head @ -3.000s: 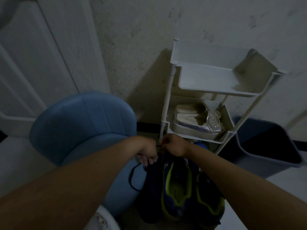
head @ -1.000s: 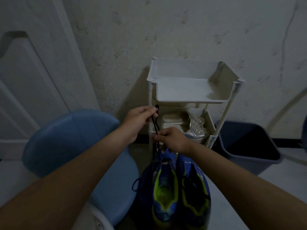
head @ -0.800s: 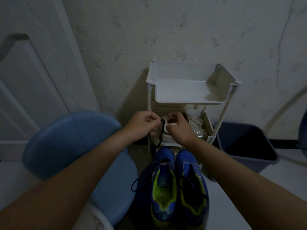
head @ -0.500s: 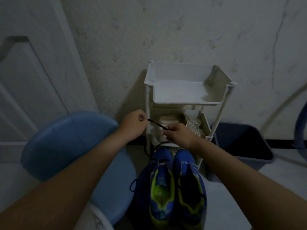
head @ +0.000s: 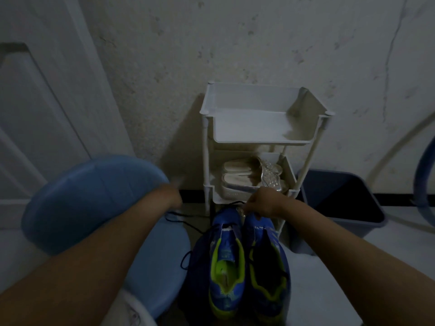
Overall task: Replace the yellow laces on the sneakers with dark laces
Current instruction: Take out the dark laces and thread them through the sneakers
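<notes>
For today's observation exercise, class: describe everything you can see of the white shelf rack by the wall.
The white shelf rack looks like plastic: shallow walled trays on thin corner posts, standing upright against the stained wall. Two tiers show; the lower holds pale sandals with glittery straps. The blue sneakers stand just before it, a dark bin beside it.

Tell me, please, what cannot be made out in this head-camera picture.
Head view only:
- left hand: motion blur hides its fingers and grip.
- Front eyelets of the sneakers: covered by the right hand.
- dark lace: thin and lost in dim light, so its threading is unclear.
- A blue curved thing: cut off by the right edge.
</notes>
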A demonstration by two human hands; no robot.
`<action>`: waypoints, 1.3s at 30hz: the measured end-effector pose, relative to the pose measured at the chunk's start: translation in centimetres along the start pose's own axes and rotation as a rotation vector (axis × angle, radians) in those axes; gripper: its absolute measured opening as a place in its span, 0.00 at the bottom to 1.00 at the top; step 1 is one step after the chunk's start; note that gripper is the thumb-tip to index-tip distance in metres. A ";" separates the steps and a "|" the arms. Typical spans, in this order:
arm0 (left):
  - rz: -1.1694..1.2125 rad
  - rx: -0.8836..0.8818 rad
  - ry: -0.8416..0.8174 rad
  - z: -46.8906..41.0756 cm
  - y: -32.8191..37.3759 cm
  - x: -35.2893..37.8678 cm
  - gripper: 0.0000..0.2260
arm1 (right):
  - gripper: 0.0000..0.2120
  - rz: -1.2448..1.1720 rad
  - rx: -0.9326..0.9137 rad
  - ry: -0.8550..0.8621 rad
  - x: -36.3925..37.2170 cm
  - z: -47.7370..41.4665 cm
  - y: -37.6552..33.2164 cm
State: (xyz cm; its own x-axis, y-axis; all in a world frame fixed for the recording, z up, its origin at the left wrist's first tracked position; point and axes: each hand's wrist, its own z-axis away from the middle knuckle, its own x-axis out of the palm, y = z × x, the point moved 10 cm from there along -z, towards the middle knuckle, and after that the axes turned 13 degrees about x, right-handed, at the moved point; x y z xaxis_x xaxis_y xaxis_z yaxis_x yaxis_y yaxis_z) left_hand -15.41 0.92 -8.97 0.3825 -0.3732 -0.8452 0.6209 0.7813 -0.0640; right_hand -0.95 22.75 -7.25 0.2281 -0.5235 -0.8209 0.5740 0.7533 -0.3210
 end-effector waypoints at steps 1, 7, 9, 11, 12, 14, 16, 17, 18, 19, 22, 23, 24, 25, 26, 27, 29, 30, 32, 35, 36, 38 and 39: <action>0.110 0.116 0.094 -0.4 1.7 -0.5 0.16 | 0.14 0.006 -0.052 0.009 0.0 0.3 -0.9; 0.861 0.576 0.276 1.9 11.3 -3.2 0.09 | 0.12 0.001 -0.234 0.102 0.1 1.2 -4.6; 0.853 0.590 0.178 2.1 12.6 -2.4 0.10 | 0.11 -0.021 -0.244 0.122 -0.2 1.2 -4.9; 0.807 0.554 0.155 1.8 12.1 -2.1 0.14 | 0.12 -0.004 -0.214 0.116 0.0 0.9 -4.4; 0.780 0.532 0.167 1.6 11.6 -2.2 0.14 | 0.13 0.007 -0.204 0.105 0.2 0.7 -4.1; 0.681 0.493 0.218 1.1 10.5 -2.5 0.14 | 0.11 0.011 -0.196 0.074 0.5 0.5 -3.8; 0.579 0.455 0.264 1.2 9.7 -2.9 0.14 | 0.10 0.011 -0.202 0.054 0.6 0.5 -3.6; 0.589 0.443 0.247 1.1 9.5 -2.4 0.13 | 0.10 0.011 -0.210 0.056 0.6 0.5 -3.6; 0.637 0.441 0.216 0.9 9.4 -1.7 0.13 | 0.10 0.011 -0.216 0.058 0.7 0.5 -3.7; 0.696 0.452 0.185 0.9 9.6 -1.2 0.13 | 0.09 0.003 -0.217 0.058 0.8 0.5 -3.7; 0.842 0.499 0.164 1.0 10.7 -0.7 0.10 | 0.09 -0.019 -0.208 0.088 0.7 0.5 -3.9; 0.848 0.514 0.187 1.1 11.0 -1.0 0.09 | 0.09 -0.006 -0.207 0.119 0.6 0.6 -4.1; 0.834 0.517 0.220 1.1 11.1 -1.3 0.09 | 0.10 0.010 -0.207 0.150 0.5 0.6 -4.2; 0.832 0.506 0.241 1.1 11.1 -1.5 0.09 | 0.10 0.022 -0.204 0.174 0.5 0.5 -4.3; 0.858 0.491 0.235 1.0 11.1 -1.4 0.10 | 0.11 0.028 -0.199 0.190 0.6 0.4 -4.3; 0.910 0.471 0.206 1.0 11.1 -0.9 0.11 | 0.11 0.027 -0.193 0.201 0.8 0.3 -4.2; 1.035 0.445 0.151 1.1 11.3 -0.1 0.12 | 0.11 0.017 -0.197 0.222 1.0 0.2 -4.2; 1.058 0.446 0.139 1.1 11.5 0.1 0.11 | 0.11 0.017 -0.204 0.229 1.2 0.1 -4.3; 1.020 0.461 0.148 1.0 11.5 0.1 0.08 | 0.11 0.023 -0.207 0.229 1.4 0.0 -4.4; 0.934 0.454 0.190 0.6 10.8 -0.2 0.07 | 0.09 0.013 -0.186 0.216 1.7 -0.1 -4.1; 0.906 0.446 0.194 0.4 10.5 -0.1 0.07 | 0.09 0.018 -0.172 0.212 1.9 -0.3 -3.9; 0.846 0.415 0.187 0.0 10.1 0.2 0.07 | 0.11 0.059 -0.107 0.190 2.6 -0.8 -3.0; 0.809 0.392 0.184 -0.2 9.9 0.5 0.08 | 0.15 0.100 -0.057 0.169 3.2 -1.1 -2.5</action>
State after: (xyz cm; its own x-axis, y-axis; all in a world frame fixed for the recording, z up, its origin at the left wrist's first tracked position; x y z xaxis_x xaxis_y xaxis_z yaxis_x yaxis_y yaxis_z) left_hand -9.27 8.57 -10.12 0.7076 0.3257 -0.6270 0.4118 0.5310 0.7406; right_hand -2.47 19.65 -9.58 0.1438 -0.3743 -0.9161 0.5086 0.8220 -0.2561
